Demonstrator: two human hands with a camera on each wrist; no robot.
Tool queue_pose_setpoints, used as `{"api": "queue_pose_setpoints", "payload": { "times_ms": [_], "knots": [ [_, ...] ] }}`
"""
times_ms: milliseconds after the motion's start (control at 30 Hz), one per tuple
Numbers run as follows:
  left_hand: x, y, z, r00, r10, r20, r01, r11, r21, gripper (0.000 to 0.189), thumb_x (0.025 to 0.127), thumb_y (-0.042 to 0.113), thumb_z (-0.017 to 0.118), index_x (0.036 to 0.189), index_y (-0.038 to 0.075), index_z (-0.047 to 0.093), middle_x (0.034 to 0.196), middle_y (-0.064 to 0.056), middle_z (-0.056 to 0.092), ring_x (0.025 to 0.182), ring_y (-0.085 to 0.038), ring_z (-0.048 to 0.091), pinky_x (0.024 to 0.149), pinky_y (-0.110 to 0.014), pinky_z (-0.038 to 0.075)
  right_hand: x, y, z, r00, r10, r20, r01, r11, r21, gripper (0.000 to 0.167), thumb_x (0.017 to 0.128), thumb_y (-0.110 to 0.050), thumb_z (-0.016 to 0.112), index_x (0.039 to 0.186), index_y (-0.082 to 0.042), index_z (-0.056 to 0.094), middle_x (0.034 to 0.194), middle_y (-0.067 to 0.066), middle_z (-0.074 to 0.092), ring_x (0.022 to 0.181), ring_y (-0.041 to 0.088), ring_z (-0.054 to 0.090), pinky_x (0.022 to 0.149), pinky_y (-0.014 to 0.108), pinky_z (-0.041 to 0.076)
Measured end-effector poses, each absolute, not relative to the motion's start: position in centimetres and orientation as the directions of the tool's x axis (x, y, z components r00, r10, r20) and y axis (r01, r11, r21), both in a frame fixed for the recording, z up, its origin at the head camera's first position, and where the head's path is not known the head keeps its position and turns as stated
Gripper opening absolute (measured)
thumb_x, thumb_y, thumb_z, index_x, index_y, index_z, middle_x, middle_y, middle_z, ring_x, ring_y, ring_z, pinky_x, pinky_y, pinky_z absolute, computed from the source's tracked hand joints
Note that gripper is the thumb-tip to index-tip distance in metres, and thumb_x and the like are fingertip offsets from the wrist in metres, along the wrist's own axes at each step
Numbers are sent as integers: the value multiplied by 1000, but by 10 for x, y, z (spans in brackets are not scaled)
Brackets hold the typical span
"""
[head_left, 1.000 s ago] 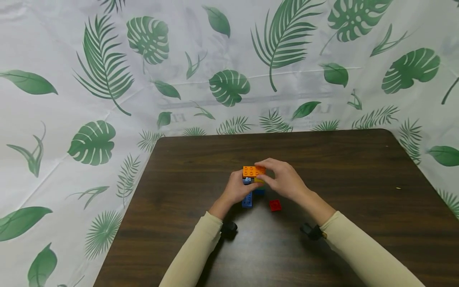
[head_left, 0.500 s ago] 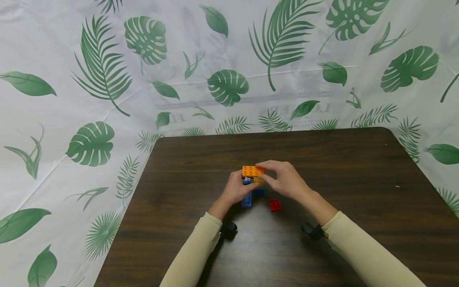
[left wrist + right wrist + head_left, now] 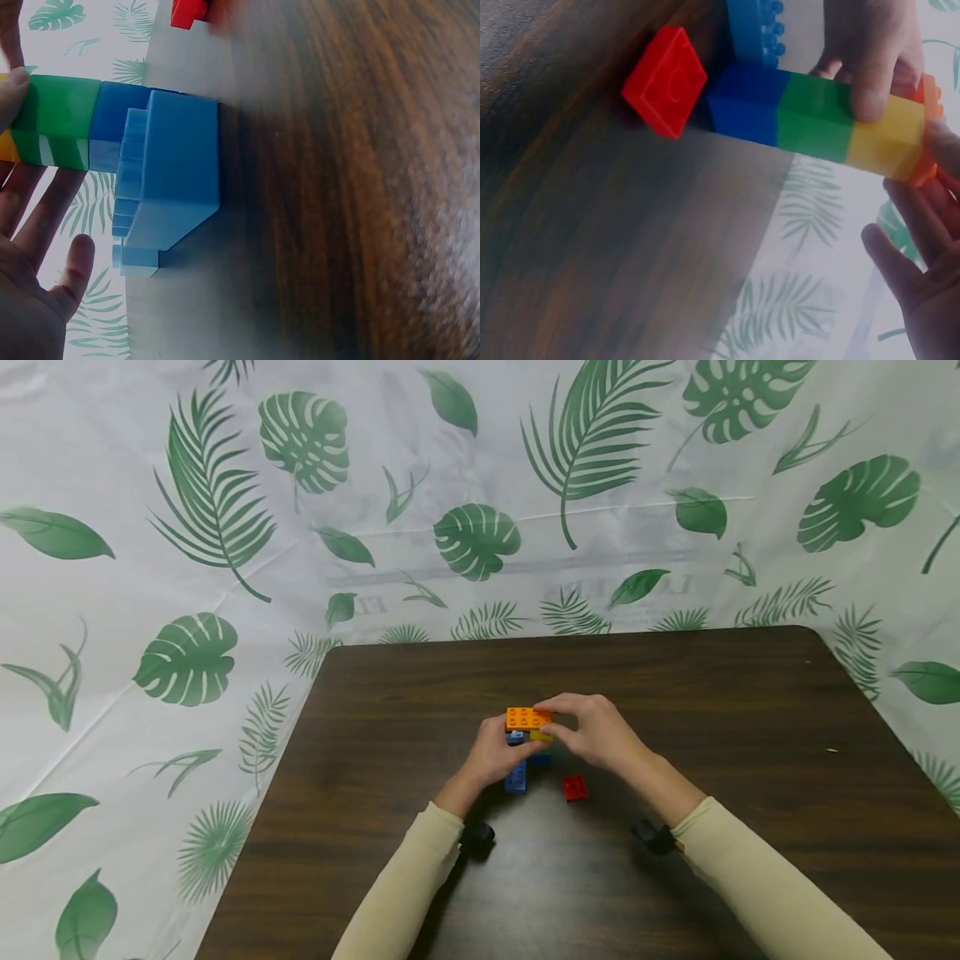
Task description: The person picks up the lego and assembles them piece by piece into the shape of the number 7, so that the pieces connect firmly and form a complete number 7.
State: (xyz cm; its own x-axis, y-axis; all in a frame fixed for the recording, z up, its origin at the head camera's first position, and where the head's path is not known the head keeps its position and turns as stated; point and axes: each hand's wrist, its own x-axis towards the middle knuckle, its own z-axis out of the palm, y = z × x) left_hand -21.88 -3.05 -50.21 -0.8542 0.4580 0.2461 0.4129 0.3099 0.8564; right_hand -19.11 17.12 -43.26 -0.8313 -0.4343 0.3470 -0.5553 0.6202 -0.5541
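A tower of toy building bricks stands on the table. From the bottom it runs dark blue brick [image 3: 746, 105], green brick [image 3: 814, 116], yellow brick [image 3: 889, 135], with a wider orange brick [image 3: 521, 718] across the top. My left hand [image 3: 497, 752] grips the tower, its thumb over the yellow and green bricks in the right wrist view. My right hand [image 3: 596, 732] pinches the right end of the orange brick between thumb and finger, its other fingers spread. A lighter blue brick [image 3: 184, 154] with a slanted end sits on the table beside the tower's base.
To the near right of the tower a red brick [image 3: 575, 788] lies hollow side up on the dark wooden table [image 3: 675, 693]. Behind the table hangs a white leaf-print sheet [image 3: 480, 485]. Black wrist cameras sit below both hands.
Almost nothing differs. Both hands keep their hold on the bricks, and the head view has shifted very slightly.
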Motion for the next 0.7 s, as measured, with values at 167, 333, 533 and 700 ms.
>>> {"api": "queue_pose_setpoints", "payload": {
  "times_ms": [167,333,533,700],
  "knots": [
    [-220,-30,-504,-848,455,271,438,315,842,37,85,24,79,116,8,68,107,-2,70,93,-11,66,86,-39,55,-191,173,-436,-837,-428,341,-546,615,-568,36,86,-13,77,121,-14,70,116,4,70,104,24,67,88,45,53],
    [-220,-30,-503,-842,459,284,450,305,839,37,85,24,79,116,8,68,107,-3,70,95,-12,66,86,-41,55,-190,173,-436,-844,-420,333,-534,612,-583,37,86,-13,77,123,-14,69,118,4,69,106,24,66,89,45,53],
    [-221,-31,-502,-841,461,284,445,290,847,36,84,21,80,116,8,68,108,-4,70,97,-13,66,88,-41,54,-190,173,-436,-845,-423,327,-531,597,-601,39,87,-11,76,125,-13,67,121,6,68,108,26,65,90,46,53],
    [-220,-30,-503,-843,461,277,442,301,845,35,85,20,79,116,8,68,108,-4,70,97,-14,66,88,-40,54,-189,174,-437,-848,-432,309,-526,607,-596,40,89,-14,75,127,-13,66,122,4,67,109,24,64,91,44,52]
  ]
}}
